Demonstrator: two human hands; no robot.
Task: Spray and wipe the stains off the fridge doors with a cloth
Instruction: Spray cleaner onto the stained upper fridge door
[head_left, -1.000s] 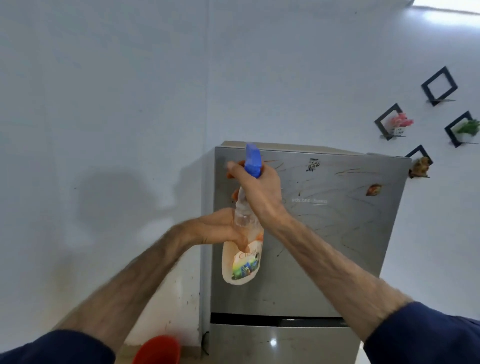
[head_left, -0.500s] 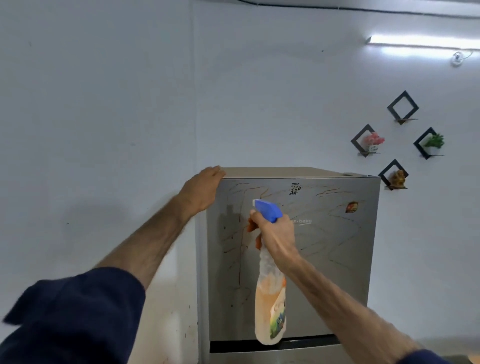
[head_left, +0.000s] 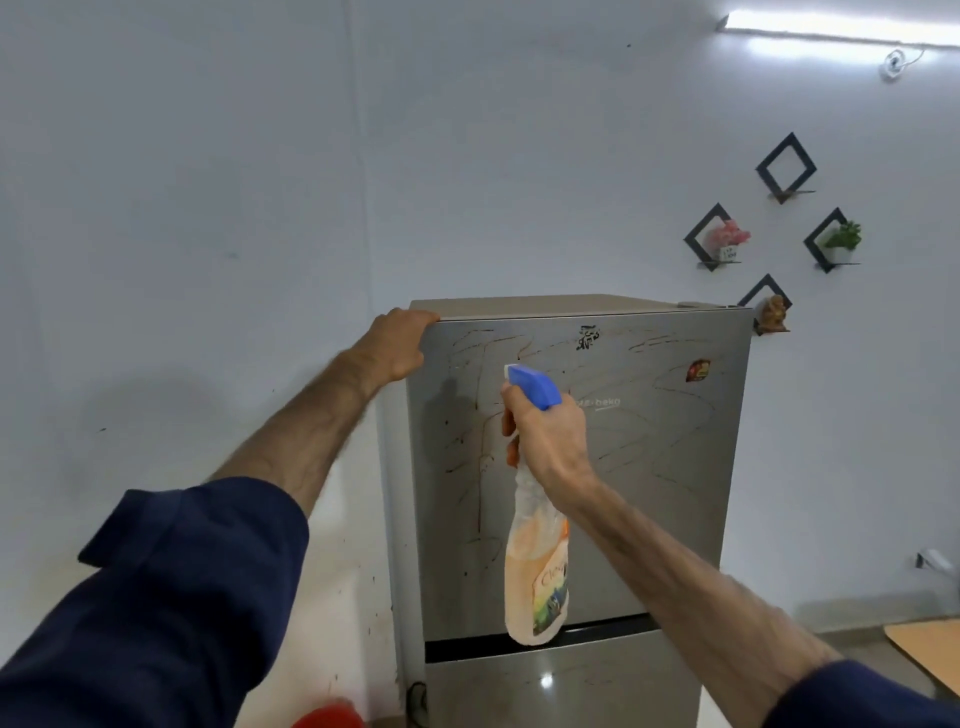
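Blue-capped spray bottle (head_left: 537, 566) gripped by right hand (head_left: 548, 436) before scribble-stained fridge door (head_left: 649, 493), left hand (head_left: 397, 345) curled over its top corner, diamond wall shelves (head_left: 785, 169) beyond.

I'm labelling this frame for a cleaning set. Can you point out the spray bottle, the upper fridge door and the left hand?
spray bottle (head_left: 537, 582), head view, orange body.
upper fridge door (head_left: 670, 483), head view, stained steel front.
left hand (head_left: 395, 345), head view, back of hand.
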